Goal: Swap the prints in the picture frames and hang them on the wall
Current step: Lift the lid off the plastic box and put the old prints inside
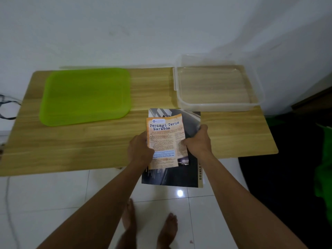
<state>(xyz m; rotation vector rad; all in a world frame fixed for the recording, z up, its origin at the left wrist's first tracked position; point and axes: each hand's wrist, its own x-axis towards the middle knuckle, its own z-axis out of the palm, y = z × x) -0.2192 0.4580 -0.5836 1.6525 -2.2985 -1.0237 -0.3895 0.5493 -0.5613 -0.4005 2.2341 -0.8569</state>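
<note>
Two prints are showing, one on top of the other. The orange print (166, 141), headed "Perangi Terus Narkoba", is lying over the larger dark print (172, 175), and both are being held over the near edge of the table (71, 141), about midway along it. The far halves of the sheets are lying over the wood, and the dark print's near part is sticking out past the table edge, above the floor (53, 194).

Two hands are working the stack. The left hand (142, 148) is gripping the left edge of the prints, its fingers tucked behind the orange sheet. The right hand (197, 141) is gripping the right side, its thumb pressing on the orange print's face and its fingers curling round the dark print's edge. The orange print is sitting between the two hands.

One green tray (86, 96) is lying flat on the far left part of the table. One clear tub (215, 106) is sitting on the far right corner, just beyond the prints.

Two bare feet (129, 212) are standing on the tiles below the table's near edge. One cable (7, 108) is hanging off the table's left end.
</note>
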